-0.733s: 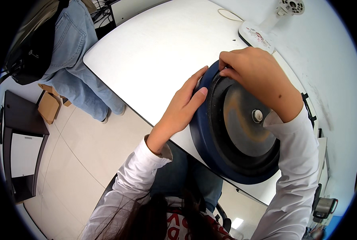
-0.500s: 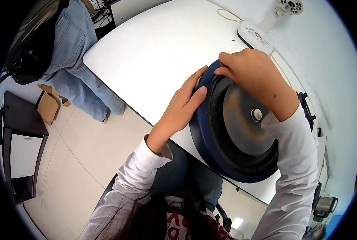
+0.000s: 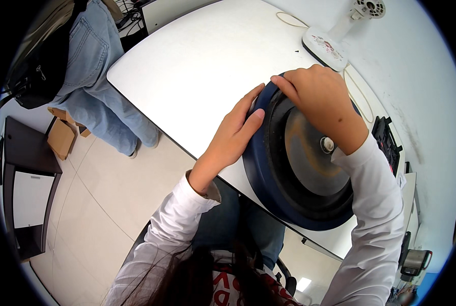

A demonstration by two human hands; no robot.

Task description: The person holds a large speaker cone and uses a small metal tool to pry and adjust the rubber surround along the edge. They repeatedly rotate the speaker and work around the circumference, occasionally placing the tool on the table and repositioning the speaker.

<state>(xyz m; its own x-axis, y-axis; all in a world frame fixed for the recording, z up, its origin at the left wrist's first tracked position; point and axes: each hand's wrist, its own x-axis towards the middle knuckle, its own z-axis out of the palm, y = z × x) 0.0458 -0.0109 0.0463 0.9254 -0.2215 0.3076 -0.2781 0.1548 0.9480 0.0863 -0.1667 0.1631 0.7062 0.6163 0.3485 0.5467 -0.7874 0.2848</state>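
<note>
A large round dark-blue appliance base sits over the table's near edge. Inside it, a black ring surrounds a grey metal heating plate, which has a brownish stain and a small silver knob-like piece at its middle. My left hand lies along the base's left side, fingers stretched and thumb near the rim. At the far rim, my right hand is closed with its thumb against the edge. Its other fingertips are hidden, and its wrist passes over the right part of the plate.
Beyond the base stands a white fan-like device with a cord on the white table. A black open case lies by the wall at the right. Someone in jeans stands at the left, near a cardboard box.
My right hand has shifted slightly left and its thumb has moved up to the rim. More of the black case shows. My left hand stays in place.
</note>
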